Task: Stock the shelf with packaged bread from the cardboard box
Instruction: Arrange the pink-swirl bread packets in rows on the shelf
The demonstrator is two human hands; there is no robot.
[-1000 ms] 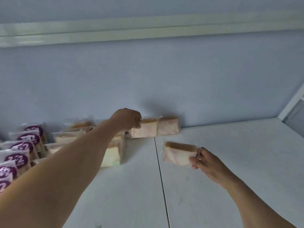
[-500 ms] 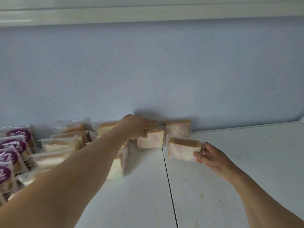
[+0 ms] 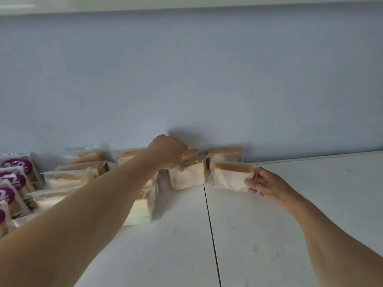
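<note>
My left hand (image 3: 168,151) reaches far over the white shelf (image 3: 269,224) and grips the top left corner of a wrapped pink-swirl bread slice (image 3: 187,175) standing near the back wall. My right hand (image 3: 264,182) holds a second wrapped bread slice (image 3: 231,177) by its right end, just right of the first and in front of a third slice (image 3: 224,154) that leans on the wall. The cardboard box is out of view.
Rows of wrapped bread (image 3: 78,172) fill the shelf's left side, with purple-labelled packs (image 3: 14,179) at the far left. One pack (image 3: 141,206) stands under my left forearm. A seam (image 3: 211,230) splits the shelf. Blue wall (image 3: 186,79) closes the back.
My right hand has carried its bread slice forward and down to the shelf beside the left one. The left hand has stayed on its slice. The view has tilted down.
</note>
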